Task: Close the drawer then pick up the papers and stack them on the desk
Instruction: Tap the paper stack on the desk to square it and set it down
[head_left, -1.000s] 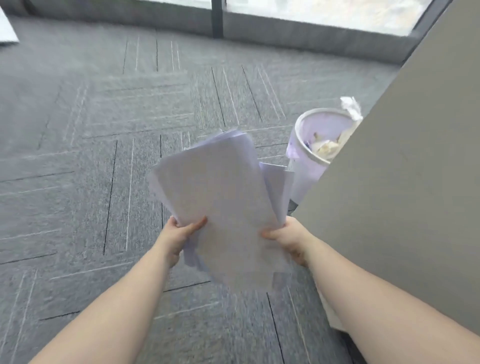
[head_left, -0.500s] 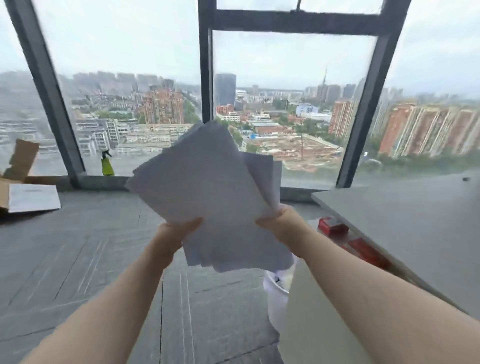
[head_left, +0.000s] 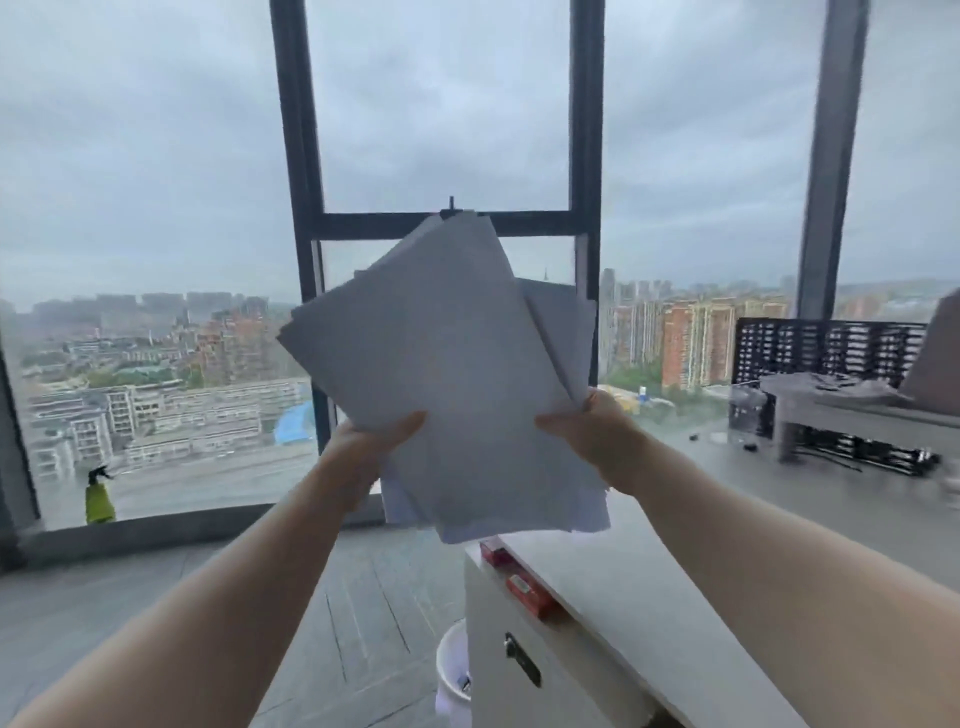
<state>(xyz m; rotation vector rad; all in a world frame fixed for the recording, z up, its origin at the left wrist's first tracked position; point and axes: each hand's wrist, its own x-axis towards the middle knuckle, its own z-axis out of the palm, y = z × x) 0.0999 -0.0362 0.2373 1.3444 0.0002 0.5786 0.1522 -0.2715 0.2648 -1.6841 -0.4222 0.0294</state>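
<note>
A loose sheaf of white papers (head_left: 452, 374) is held up in front of the window, fanned and uneven at the edges. My left hand (head_left: 358, 447) grips its lower left edge, thumb on the front. My right hand (head_left: 592, 431) pinches its right edge. The grey desk (head_left: 727, 530) lies to the right, below the papers. Under the desk's near corner stands a white drawer cabinet (head_left: 509, 670) with a dark handle; its front looks flush.
Red boxes (head_left: 524, 592) sit on top of the cabinet under the desk edge. A white waste bin (head_left: 452, 670) stands on the carpet left of the cabinet. A grey riser (head_left: 831, 405) and a black rack (head_left: 826, 348) occupy the desk's far end. A green spray bottle (head_left: 98, 499) stands by the window.
The view has swung up from the carpet to the window and the desk top. Both hands have kept hold of the papers and lifted them to desk height.
</note>
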